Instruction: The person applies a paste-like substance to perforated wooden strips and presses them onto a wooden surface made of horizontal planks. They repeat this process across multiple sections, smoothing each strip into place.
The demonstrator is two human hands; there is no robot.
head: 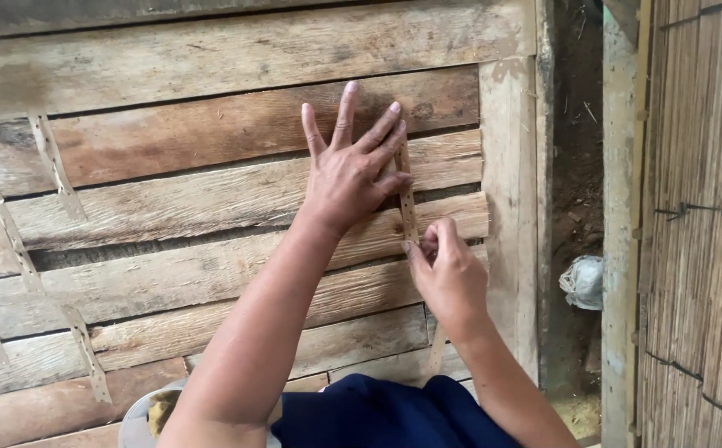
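My left hand (349, 166) lies flat with fingers spread on a wall of overlapping wooden planks (212, 191), its index finger and thumb pressing a thin tan strip (407, 199) against the boards. My right hand (448, 274) is just below, fingers pinched on the lower part of that strip. The strip runs upright along the planks and continues down past my right wrist.
Several similar thin strips (54, 166) are fixed across the planks on the left. A vertical wooden post (510, 207) bounds the planks on the right. Beyond it is a dirt gap with a pale crumpled bundle (582, 282), then a bamboo slat screen (701, 224).
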